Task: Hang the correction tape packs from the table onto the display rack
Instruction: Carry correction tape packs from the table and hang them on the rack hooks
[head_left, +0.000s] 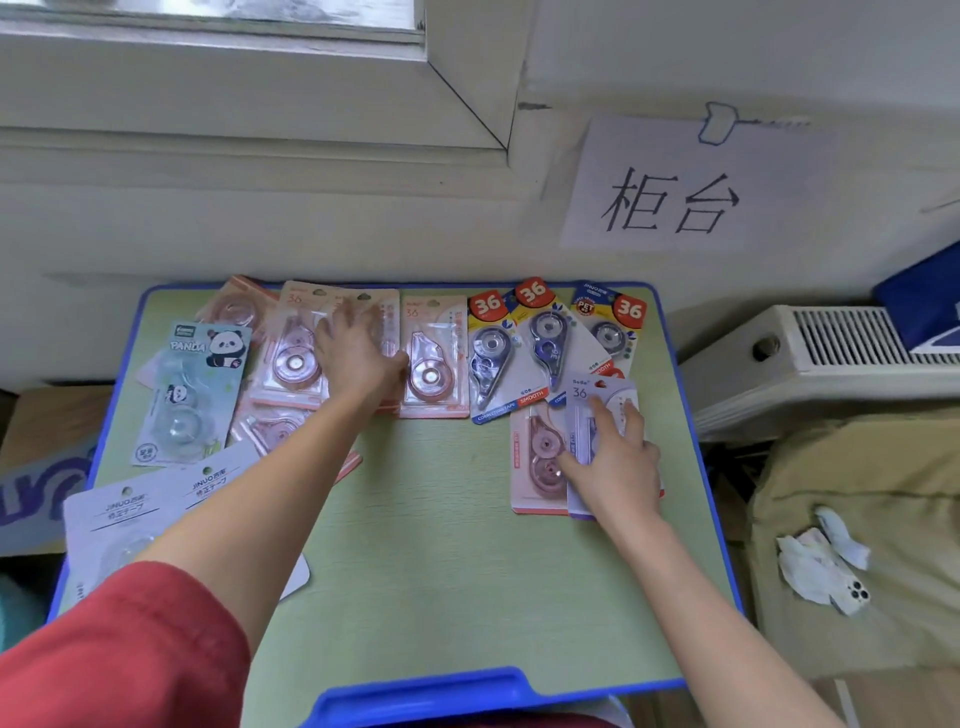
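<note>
Several correction tape packs lie spread over the green table. My left hand lies palm down on a pink pack in the back row, fingers spread over it. My right hand rests on a lilac pack at the right, thumb on one edge and fingers on its face; whether it grips is unclear. A pink pack lies partly under the lilac one. Blue and yellow packs sit at the back right, a panda pack at the left. No display rack is in view.
Two white packs overhang the table's front left corner. A white radiator stands to the right, with a beige bag carrying a phone and tissues. A paper sign is taped to the wall behind.
</note>
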